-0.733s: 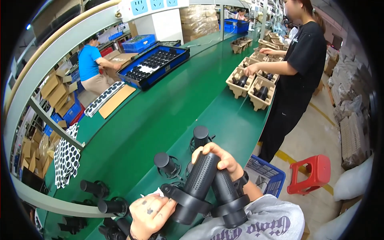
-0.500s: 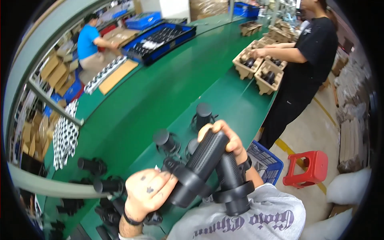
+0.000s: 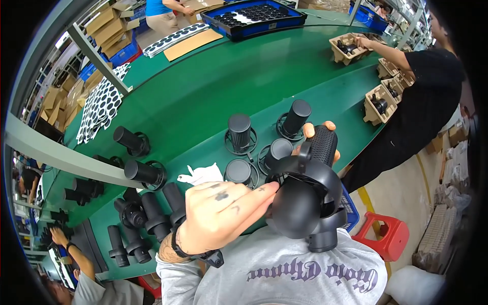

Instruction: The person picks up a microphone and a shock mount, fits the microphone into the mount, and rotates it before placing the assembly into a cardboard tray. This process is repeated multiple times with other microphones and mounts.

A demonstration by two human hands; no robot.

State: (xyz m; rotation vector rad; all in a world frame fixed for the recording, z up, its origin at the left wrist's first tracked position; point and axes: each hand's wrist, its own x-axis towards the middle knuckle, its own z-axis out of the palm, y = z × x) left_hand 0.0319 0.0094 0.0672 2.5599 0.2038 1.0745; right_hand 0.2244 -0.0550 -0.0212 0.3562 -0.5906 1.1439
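The left hand (image 3: 218, 211) touches the near cylinder (image 3: 296, 209), its grip hidden; the right hand (image 3: 309, 130) grips the mesh cylinder (image 3: 323, 144): apparently 2-handed positioning, next needing steadiness.

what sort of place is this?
Probably a factory assembly or packing line: a long green work surface, many matching black cylindrical devices, and a black-clad co-worker with one hand at a tan moulded tray.
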